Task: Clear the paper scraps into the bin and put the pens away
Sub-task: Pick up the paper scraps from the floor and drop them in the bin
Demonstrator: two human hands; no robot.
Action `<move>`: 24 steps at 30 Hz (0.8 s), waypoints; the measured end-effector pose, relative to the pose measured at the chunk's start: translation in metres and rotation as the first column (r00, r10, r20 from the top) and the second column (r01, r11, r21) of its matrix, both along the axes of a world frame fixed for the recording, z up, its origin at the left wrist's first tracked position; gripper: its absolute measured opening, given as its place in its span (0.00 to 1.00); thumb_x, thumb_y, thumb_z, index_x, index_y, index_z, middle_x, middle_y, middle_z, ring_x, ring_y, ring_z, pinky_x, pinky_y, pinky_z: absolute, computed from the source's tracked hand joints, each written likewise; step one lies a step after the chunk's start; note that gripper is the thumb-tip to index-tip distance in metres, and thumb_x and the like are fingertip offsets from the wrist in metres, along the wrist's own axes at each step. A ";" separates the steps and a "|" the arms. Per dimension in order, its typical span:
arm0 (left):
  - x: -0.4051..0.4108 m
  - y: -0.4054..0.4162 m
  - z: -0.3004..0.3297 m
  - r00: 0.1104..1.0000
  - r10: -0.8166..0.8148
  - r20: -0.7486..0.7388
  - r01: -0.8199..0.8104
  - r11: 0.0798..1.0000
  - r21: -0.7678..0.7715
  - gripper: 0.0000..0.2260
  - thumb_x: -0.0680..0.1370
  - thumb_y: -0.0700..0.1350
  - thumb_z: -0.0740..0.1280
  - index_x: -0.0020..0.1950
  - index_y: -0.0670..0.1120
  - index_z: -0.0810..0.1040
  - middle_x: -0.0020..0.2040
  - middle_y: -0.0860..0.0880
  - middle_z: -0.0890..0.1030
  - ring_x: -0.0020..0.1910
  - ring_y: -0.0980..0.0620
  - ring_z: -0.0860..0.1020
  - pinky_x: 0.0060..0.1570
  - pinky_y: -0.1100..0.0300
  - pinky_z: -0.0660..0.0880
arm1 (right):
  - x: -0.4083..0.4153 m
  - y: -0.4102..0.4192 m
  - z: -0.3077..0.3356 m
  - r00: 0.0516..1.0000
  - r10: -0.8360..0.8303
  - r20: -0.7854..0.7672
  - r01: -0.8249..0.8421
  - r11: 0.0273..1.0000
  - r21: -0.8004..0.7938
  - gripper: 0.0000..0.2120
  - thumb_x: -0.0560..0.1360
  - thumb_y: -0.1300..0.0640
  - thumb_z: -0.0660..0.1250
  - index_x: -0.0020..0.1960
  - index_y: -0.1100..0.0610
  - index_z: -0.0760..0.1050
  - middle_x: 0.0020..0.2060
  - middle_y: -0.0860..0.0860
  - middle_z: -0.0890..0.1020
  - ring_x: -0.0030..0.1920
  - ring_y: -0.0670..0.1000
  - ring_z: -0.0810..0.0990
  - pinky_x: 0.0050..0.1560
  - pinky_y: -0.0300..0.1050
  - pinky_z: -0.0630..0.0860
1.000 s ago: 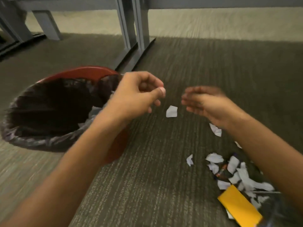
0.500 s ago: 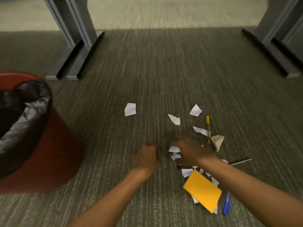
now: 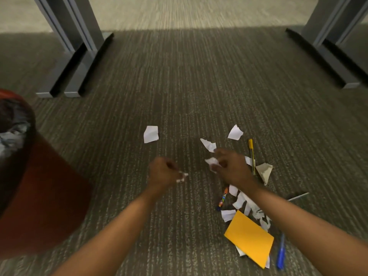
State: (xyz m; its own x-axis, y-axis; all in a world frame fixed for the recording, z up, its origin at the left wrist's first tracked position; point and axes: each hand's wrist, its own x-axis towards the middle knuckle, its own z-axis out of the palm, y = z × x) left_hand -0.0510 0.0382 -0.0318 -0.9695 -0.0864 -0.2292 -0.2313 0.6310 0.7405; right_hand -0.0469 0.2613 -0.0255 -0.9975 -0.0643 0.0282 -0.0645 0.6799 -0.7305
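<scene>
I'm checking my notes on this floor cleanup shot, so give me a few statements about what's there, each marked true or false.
1. The right hand is clutching white paper scraps. True.
2. The bin stands on the person's right. False: it is at the left edge of the view.
3. A yellow pen lies on the carpet beyond the right hand. True.
4. The orange card is inside the bin. False: it lies on the carpet near the right forearm.
5. The left hand is open and flat. False: it is closed, with a bit of white paper at the fingertips.
</scene>
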 end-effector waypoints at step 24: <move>-0.117 -0.046 0.000 0.981 0.190 -0.035 -0.191 0.924 -0.330 0.17 0.74 0.40 0.70 0.59 0.33 0.75 0.59 0.33 0.78 0.59 0.36 0.78 0.56 0.47 0.76 | -0.079 0.001 0.000 0.949 -0.307 0.075 0.296 0.947 0.129 0.09 0.73 0.50 0.72 0.49 0.54 0.84 0.38 0.51 0.83 0.39 0.50 0.80 0.36 0.28 0.72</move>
State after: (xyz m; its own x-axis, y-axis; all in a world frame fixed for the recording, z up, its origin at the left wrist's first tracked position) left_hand -0.1676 -0.0075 -0.0313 -0.9278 -0.3401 -0.1534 -0.3698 0.7843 0.4981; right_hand -0.1263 0.2623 -0.0258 -0.9686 0.2422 -0.0556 0.2208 0.7362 -0.6397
